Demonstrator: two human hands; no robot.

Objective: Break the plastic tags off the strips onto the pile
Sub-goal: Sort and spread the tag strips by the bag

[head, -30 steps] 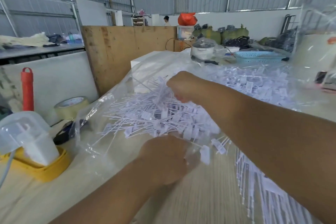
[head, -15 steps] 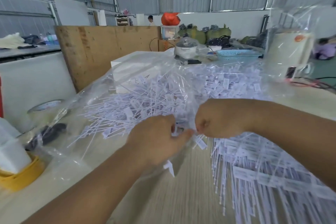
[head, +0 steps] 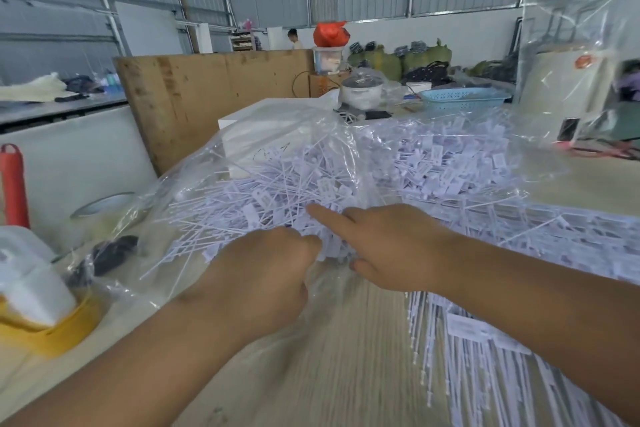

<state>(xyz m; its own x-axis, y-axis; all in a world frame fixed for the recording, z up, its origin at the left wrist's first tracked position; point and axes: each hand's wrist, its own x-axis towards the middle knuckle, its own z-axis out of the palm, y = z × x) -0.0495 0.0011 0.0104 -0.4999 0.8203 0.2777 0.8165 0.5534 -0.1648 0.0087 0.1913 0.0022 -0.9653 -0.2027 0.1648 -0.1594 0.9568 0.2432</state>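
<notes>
Both forearms reach forward over the wooden table (head: pixel 332 374), the hands meeting at the near edge of the pile (head: pixel 294 198). Left hand (head: pixel 263 281): knuckles up, fingers curled under, pinching white plastic tags (head: pixel 329 248) at its fingertips. Right hand (head: pixel 391 246): just beside it, index finger extended straight onto the pile, thumb tucked low; whether its other fingers grasp a tag cannot be told. The pile, directly beyond the grip, is a tangle of thin white stems and small flat rectangular tags lying on crinkled clear plastic sheet (head: pixel 194 191). To the right of the grip, unbroken strips (head: pixel 485 357) lie in parallel rows, stiff and comb-like
</notes>
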